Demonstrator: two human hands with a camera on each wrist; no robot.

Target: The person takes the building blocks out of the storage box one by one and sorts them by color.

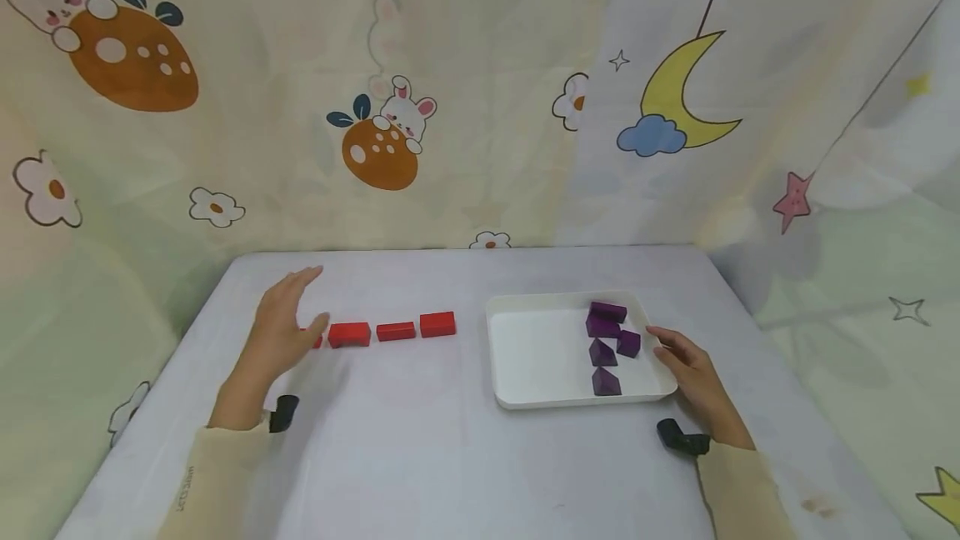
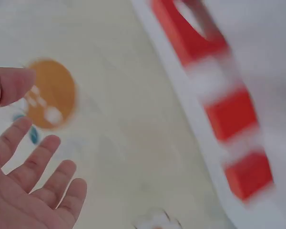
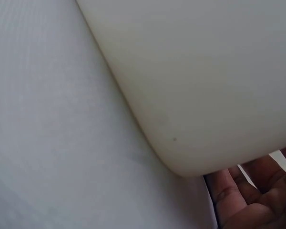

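Observation:
My left hand [image 1: 283,325] is raised over the left end of a row of red blocks, fingers spread and holding nothing. One red block is mostly hidden behind that hand; farther right lie an arched red block [image 1: 349,335], a thin red block [image 1: 395,331] and a rectangular red block [image 1: 437,324]. The left wrist view shows the open palm [image 2: 26,186] apart from the blurred red blocks. My right hand [image 1: 693,373] grips the right edge of a white tray [image 1: 536,348], its curled fingers [image 3: 226,193] partly hidden by the tray wall. Purple blocks [image 1: 603,326] sit inside the tray's right half.
A white cloth covers the table [image 1: 405,457]. Behind and beside it hangs a patterned curtain [image 1: 487,107] with cartoon rabbits, flowers and a moon. Black wrist straps [image 1: 283,413] show on both arms.

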